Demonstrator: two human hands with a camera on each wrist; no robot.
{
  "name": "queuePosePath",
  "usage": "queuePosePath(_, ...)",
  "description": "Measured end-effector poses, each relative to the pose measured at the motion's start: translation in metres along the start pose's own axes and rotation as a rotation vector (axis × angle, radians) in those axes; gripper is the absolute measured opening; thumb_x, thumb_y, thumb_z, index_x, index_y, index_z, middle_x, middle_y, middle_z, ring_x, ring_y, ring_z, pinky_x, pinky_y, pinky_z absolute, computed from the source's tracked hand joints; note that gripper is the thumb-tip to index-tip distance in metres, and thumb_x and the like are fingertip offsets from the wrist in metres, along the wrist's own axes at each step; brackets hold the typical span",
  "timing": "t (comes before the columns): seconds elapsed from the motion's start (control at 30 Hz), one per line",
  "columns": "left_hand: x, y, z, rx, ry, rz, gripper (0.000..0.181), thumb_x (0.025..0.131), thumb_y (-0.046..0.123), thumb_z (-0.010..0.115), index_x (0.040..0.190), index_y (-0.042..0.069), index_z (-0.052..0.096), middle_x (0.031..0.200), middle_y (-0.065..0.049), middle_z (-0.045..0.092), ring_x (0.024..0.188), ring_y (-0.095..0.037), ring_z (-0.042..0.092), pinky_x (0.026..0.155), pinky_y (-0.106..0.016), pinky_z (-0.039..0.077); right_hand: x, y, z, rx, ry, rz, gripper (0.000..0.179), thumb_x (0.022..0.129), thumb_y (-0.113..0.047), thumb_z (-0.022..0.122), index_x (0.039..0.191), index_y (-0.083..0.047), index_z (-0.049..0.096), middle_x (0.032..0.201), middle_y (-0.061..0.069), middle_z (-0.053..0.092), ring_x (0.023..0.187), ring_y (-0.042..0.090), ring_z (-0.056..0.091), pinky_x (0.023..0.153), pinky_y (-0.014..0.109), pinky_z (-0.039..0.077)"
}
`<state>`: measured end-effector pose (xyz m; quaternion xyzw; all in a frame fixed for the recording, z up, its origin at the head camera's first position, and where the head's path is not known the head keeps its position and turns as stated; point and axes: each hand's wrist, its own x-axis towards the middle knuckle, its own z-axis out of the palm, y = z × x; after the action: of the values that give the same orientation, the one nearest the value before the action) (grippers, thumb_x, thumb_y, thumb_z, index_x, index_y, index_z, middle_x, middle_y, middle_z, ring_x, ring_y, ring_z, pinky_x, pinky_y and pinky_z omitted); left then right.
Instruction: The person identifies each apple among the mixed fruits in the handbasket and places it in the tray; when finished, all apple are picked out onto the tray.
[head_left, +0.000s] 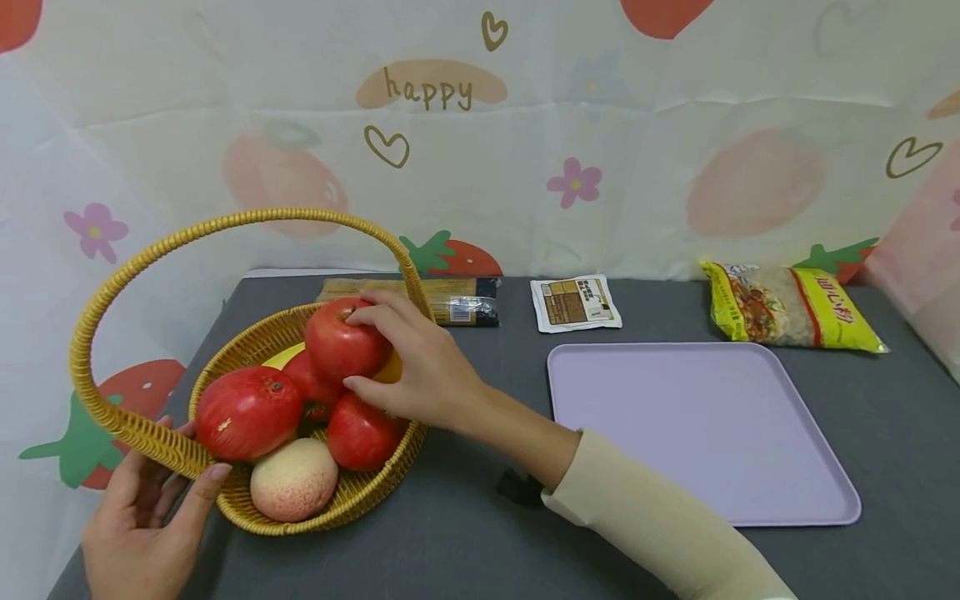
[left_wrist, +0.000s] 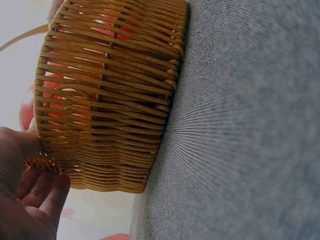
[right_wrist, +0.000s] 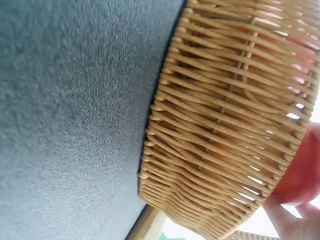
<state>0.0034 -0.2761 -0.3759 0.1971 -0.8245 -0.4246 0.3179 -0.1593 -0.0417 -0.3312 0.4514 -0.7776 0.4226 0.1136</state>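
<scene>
A round wicker basket point(head_left: 375, 492) of fruit stands on the left of the table. My left hand point(head_left: 150, 517) grips its left rim at the foot of the tall handle, thumb inside; the left wrist view shows fingers point(left_wrist: 50, 195) outside the weave. My right hand point(head_left: 427, 362) holds a red apple point(head_left: 341, 337) over the pile, thumb and fingers on its right side. Under and around this apple lie another red apple point(head_left: 365, 433), a partly hidden red fruit point(head_left: 311, 385), a large red oval fruit point(head_left: 247, 412) and a pale pink peach point(head_left: 294, 481). Something yellow point(head_left: 283, 357) shows behind them.
A lilac tray point(head_left: 675, 417) lies right of the basket. Along the back are a spaghetti pack point(head_left: 457, 302), a white-and-brown sachet point(head_left: 576, 303) and a yellow noodle bag point(head_left: 795, 307). A small black object point(head_left: 520, 488) sits beneath my right forearm. A printed cloth hangs behind the table.
</scene>
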Motion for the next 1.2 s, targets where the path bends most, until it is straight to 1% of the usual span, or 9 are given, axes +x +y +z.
queuePosePath(0.13, 0.000, 0.000, -0.001, -0.005, 0.000, 0.016, 0.063, 0.084, 0.003, 0.081, 0.142, 0.011, 0.057, 0.129, -0.008, 0.065, 0.106, -0.001, 0.064, 0.081, -0.008, 0.048, -0.007, -0.004, -0.005, 0.016, 0.016, -0.010, 0.052, 0.084, -0.020, 0.081, 0.129, -0.010, 0.057, 0.147, 0.008, 0.045, 0.125, 0.016, 0.051, 0.097, 0.027, 0.051)
queuePosePath(0.37, 0.000, 0.000, -0.002, -0.015, -0.005, 0.020, 0.063, 0.084, 0.002, 0.080, 0.141, 0.012, 0.057, 0.128, -0.008, 0.065, 0.105, 0.000, 0.064, 0.081, -0.008, 0.048, -0.021, -0.008, -0.017, 0.050, 0.064, -0.017, 0.052, 0.084, -0.018, 0.081, 0.129, -0.009, 0.057, 0.148, 0.007, 0.045, 0.125, 0.015, 0.050, 0.096, 0.026, 0.051)
queuePosePath(0.63, 0.001, -0.002, -0.002, -0.030, -0.007, 0.036, 0.062, 0.084, 0.000, 0.080, 0.141, 0.011, 0.057, 0.127, -0.007, 0.066, 0.104, 0.000, 0.063, 0.081, -0.008, 0.048, -0.037, -0.012, -0.035, 0.037, 0.097, -0.010, 0.054, 0.081, -0.015, 0.084, 0.128, -0.009, 0.058, 0.147, 0.009, 0.046, 0.128, 0.016, 0.049, 0.096, 0.028, 0.052)
queuePosePath(0.87, 0.001, -0.001, -0.002, -0.034, -0.005, 0.036, 0.064, 0.083, -0.001, 0.080, 0.142, 0.012, 0.057, 0.127, -0.006, 0.066, 0.103, 0.000, 0.063, 0.081, -0.007, 0.048, -0.049, -0.008, -0.047, 0.002, 0.148, 0.001, 0.053, 0.080, -0.014, 0.086, 0.125, -0.009, 0.059, 0.145, 0.010, 0.048, 0.131, 0.019, 0.048, 0.097, 0.032, 0.053)
queuePosePath(1.03, 0.001, -0.001, -0.002, -0.034, -0.003, 0.032, 0.066, 0.083, -0.003, 0.080, 0.142, 0.013, 0.056, 0.127, -0.003, 0.066, 0.104, -0.001, 0.063, 0.080, -0.007, 0.049, -0.059, -0.004, -0.055, -0.023, 0.144, 0.029, 0.053, 0.080, -0.015, 0.086, 0.125, -0.010, 0.060, 0.145, 0.008, 0.048, 0.130, 0.018, 0.049, 0.097, 0.033, 0.053)
queuePosePath(1.2, 0.000, 0.000, -0.002, -0.039, -0.011, 0.039, 0.065, 0.083, -0.002, 0.080, 0.142, 0.013, 0.056, 0.127, -0.004, 0.066, 0.105, -0.002, 0.063, 0.081, -0.007, 0.049, -0.074, 0.005, -0.065, -0.070, 0.143, 0.103, 0.054, 0.078, -0.015, 0.088, 0.125, -0.011, 0.060, 0.146, 0.006, 0.048, 0.126, 0.020, 0.053, 0.095, 0.037, 0.054)
